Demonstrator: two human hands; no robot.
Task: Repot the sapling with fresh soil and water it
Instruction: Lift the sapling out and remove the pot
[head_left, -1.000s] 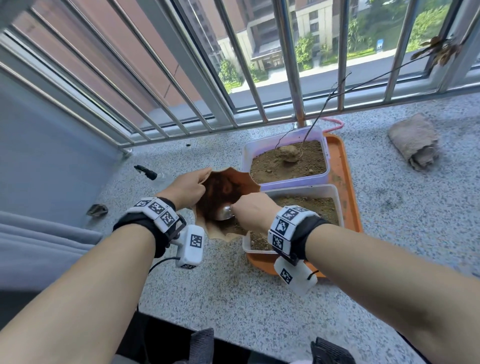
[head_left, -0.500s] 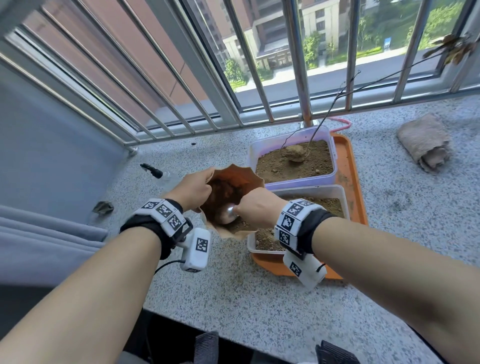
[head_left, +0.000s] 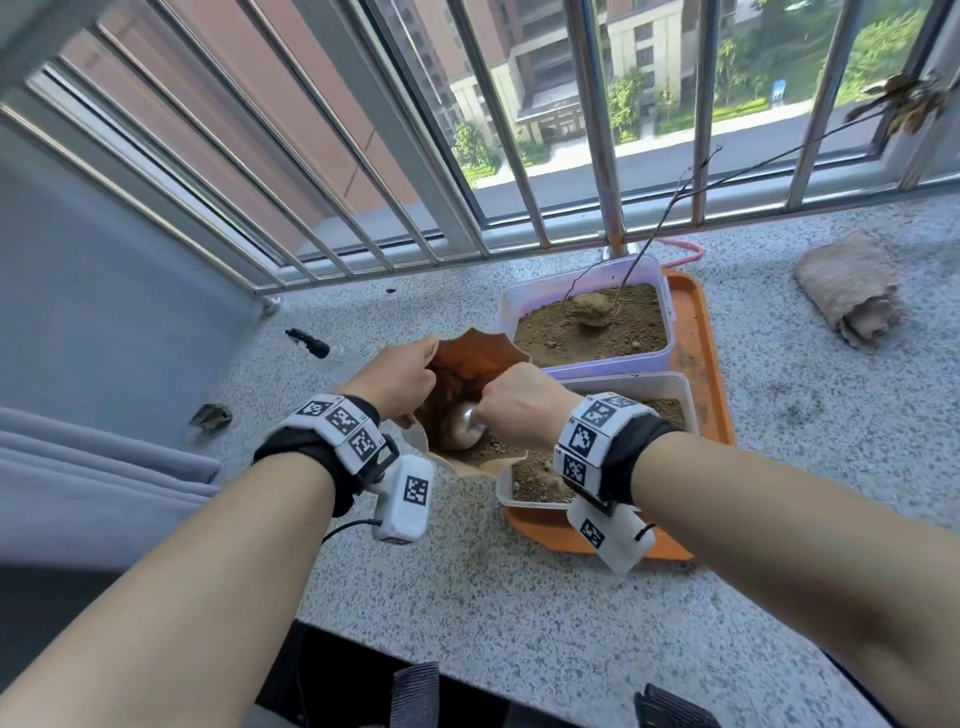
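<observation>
Scooping: I work a metal spoon (head_left: 466, 427) inside the tilted pot (head_left: 478, 358).
Left hand (head_left: 397, 374): curled round the pot's scalloped rim, steadying it.
Right hand (head_left: 519, 408): clamped on the spoon's handle.
Sapling (head_left: 631, 267): lying in the purple tub (head_left: 530, 306), root ball on soil.
Handling: I judge the stem thin and brittle; lift by the root ball.

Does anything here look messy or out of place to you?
Yes. The sapling lies tipped over, its root ball bare on the soil in the purple tub. Its few leaves look brown and dry. Soil is scattered on the orange tray and on the counter beside the pot.
</observation>
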